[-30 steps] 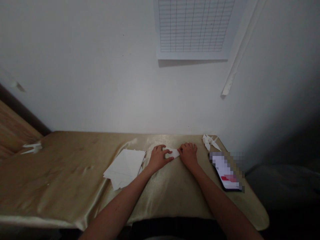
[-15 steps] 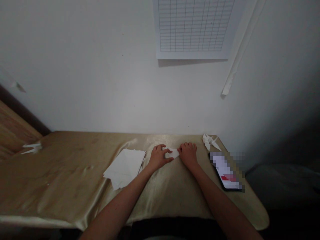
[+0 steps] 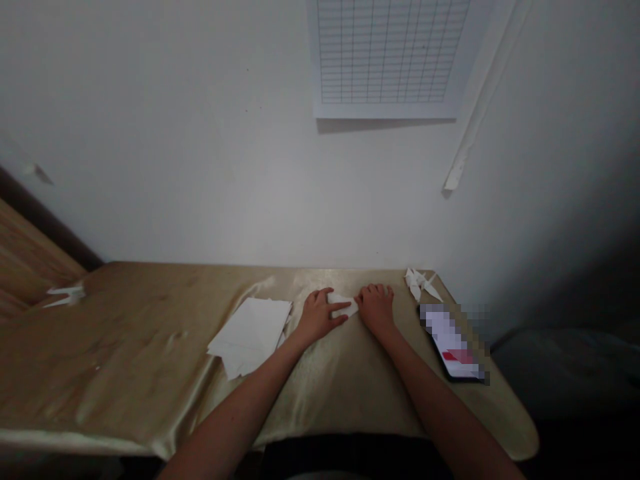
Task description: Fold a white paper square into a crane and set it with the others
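Note:
A small folded white paper point(image 3: 341, 301) lies flat on the cloth-covered table between my two hands. My left hand point(image 3: 319, 315) rests at its left side, fingers apart, with the index finger stretched across the paper. At the right end of the paper, my right hand point(image 3: 376, 305) has its fingers curled, and the thumb and index finger grip the corner. The fingers hide part of the paper's edges.
Left of my hands lies a stack of white paper sheets point(image 3: 250, 333). Folded paper cranes point(image 3: 420, 283) sit at the back right, above a phone point(image 3: 453, 347) with a lit screen. Another white folded piece point(image 3: 66, 295) is at far left. The wall point(image 3: 225, 167) borders the table's back.
My left index finger has straightened and reaches further right over the folded paper. My right hand and the paper stay in about the same place.

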The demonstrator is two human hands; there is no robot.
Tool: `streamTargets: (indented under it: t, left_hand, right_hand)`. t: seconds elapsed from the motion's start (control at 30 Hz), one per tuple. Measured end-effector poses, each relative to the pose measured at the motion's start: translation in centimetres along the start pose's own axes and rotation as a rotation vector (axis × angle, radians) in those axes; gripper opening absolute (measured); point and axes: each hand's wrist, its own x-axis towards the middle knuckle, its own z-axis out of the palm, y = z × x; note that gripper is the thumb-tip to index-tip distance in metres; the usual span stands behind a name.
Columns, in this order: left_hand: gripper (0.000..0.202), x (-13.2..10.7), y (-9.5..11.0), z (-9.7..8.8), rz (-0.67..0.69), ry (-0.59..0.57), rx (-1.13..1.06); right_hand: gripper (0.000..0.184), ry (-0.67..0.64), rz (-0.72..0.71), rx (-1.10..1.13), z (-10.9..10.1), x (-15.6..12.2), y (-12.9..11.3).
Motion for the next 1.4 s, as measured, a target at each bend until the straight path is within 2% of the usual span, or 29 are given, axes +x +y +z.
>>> streamTargets:
  t: [0.27,0.47,0.73,1.03,1.4]
  left_hand:
    - [0.04,-0.18,0.89,0.07,-0.047,0.054,0.0]
    - [0.043,-0.06,0.6,0.31,-0.048,0.065,-0.017]
    - [0.027,0.39,0.28,0.48,-0.067,0.051,-0.012]
    - [0.031,0.46,0.87,0.1,-0.099,0.046,-0.022]
    - [0.045,0.58,0.62,0.27,-0.099,0.013,0.021]
  right_hand:
    - [0.018,-0.005,-0.029,0.027,0.11,0.56,0.49]
    - [0.015,-0.009,-0.041,0.035,0.15,0.45,0.51]
    - [0.015,0.006,-0.05,0.02,-0.07,0.29,0.33]
    - [0.016,0.005,-0.06,0.013,-0.09,0.22,0.3]
    - [0.019,0.018,-0.012,0.032,0.08,0.27,0.22]
